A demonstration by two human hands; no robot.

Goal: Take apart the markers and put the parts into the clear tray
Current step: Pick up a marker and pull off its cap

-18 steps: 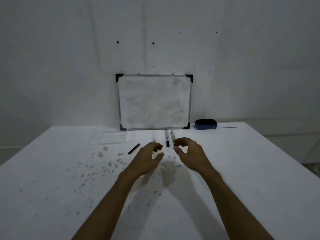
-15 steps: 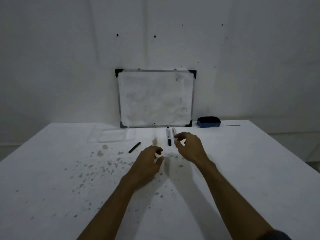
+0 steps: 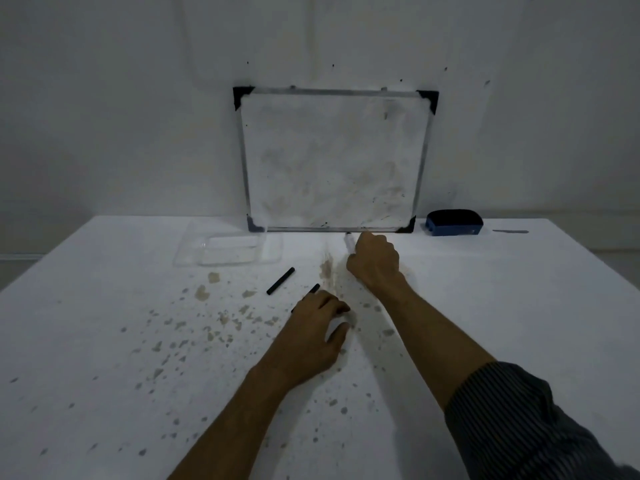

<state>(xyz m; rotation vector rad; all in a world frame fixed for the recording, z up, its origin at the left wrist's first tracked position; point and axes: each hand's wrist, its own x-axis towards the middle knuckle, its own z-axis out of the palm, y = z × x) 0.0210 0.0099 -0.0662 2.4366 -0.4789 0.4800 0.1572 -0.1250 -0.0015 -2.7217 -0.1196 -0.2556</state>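
Note:
My right hand (image 3: 375,263) is curled over the markers lying just in front of the whiteboard. Only the pale end of one marker (image 3: 348,241) sticks out past its fingers, and its fingers close on that marker. The other marker is hidden under the hand. My left hand (image 3: 311,336) rests on the table nearer me, fingers loosely apart. A short black piece (image 3: 314,289) pokes out from under its fingertips. A black cap (image 3: 280,280) lies loose to the left. The clear tray (image 3: 194,252) sits at the back left and looks empty.
A whiteboard (image 3: 334,161) leans on the wall behind the markers. A blue eraser (image 3: 453,222) and a thin grey strip (image 3: 510,231) lie at the back right. The white table (image 3: 502,306) is speckled with brownish stains at centre and left.
My right hand has reached forward and closed down over the markers. My left hand has moved slightly forward and lowered onto the table. The head has come closer to the table.

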